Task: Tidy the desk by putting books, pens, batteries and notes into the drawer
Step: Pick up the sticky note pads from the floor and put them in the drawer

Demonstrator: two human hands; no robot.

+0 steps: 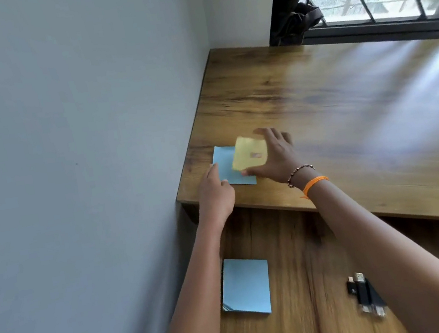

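Blue notes (245, 286), USB sticks (364, 293) in drawer (297, 254); R fingers (273, 135) grip yellow pad (249, 156), L fingers (213, 171) pinch desk pad (225, 165).

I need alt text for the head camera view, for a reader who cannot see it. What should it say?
A person's right hand grips a yellow note pad over a blue note pad on a wooden desk, while the left hand touches that pad's near edge. Below, an open drawer holds a second blue pad and black USB sticks.
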